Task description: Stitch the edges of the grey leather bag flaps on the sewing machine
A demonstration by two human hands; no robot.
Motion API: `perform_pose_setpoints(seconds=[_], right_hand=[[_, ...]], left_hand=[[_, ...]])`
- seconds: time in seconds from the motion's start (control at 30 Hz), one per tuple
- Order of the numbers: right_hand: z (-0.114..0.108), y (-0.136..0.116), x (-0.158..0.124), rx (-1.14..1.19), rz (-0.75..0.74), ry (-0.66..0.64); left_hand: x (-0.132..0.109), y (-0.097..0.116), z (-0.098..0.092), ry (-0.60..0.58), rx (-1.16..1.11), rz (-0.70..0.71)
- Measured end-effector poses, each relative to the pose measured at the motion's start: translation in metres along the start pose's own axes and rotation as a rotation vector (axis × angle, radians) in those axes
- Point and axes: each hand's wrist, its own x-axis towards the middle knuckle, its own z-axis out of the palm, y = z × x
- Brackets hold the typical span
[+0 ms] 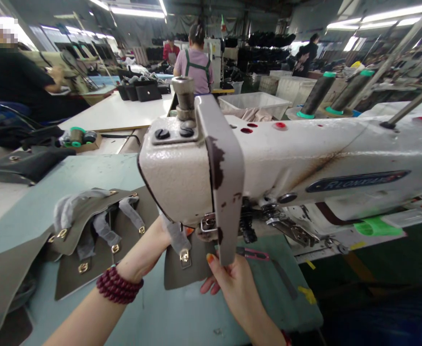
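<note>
A grey-brown leather panel (189, 278) lies under the head of a white sewing machine (182, 178). On the panel is a strap wrapped in clear plastic, ending in a gold clasp (185, 257). My right hand (234, 278) grips the panel's right edge, thumb on top and fingers curled below, partly behind the machine's lever. My left hand (158, 247) reaches to the panel's far left side. Its fingers are mostly hidden by the strap and machine head; one painted nail shows. A beaded bracelet (119, 286) circles my left wrist.
Similar leather panels (84, 245) with wrapped straps and gold clasps overlap on the left of the green table (99, 168). A pink-handled cutter (254, 253) lies right of my right hand. Thread cones (317, 95) stand behind the machine. Other people sit or stand farther back.
</note>
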Motion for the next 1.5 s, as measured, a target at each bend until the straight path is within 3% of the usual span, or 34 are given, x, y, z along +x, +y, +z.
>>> perform_pose_setpoints(seconds=[0.13,0.2,0.3,0.43,0.57,0.8,1.0,1.1,1.37,1.5], right_hand=[[0.002,0.002,-0.003,0.121,0.075,-0.022],[0.003,0.004,-0.006,0.163,0.096,-0.034],[0.003,0.002,-0.009,0.167,0.085,-0.044],[0.003,-0.005,-0.012,0.092,0.067,0.002],[0.001,-0.005,-0.016,0.075,0.105,0.016],[-0.011,0.0,-0.019,0.334,0.177,-0.073],[-0.009,-0.003,-0.014,0.159,0.107,-0.073],[-0.007,-0.005,-0.014,0.126,0.062,-0.039],[-0.004,-0.013,-0.017,0.074,0.059,0.029],[-0.003,-0.011,-0.015,0.023,0.049,0.044]], left_hand=[[-0.026,-0.044,-0.019,0.045,-0.288,-0.142],[-0.05,-0.07,-0.012,-0.043,-0.484,-0.222],[-0.078,-0.091,0.015,-0.108,-0.601,-0.096],[-0.085,-0.086,0.036,0.058,-0.359,-0.262],[-0.082,-0.079,0.027,0.252,-0.143,-0.418],[-0.086,-0.073,0.026,0.165,-0.212,-0.436],[-0.086,-0.072,0.027,0.082,-0.233,-0.384],[-0.086,-0.075,0.027,0.096,-0.279,-0.402],[-0.086,-0.073,0.028,0.093,-0.241,-0.403],[-0.084,-0.071,0.026,0.036,-0.238,-0.387]])
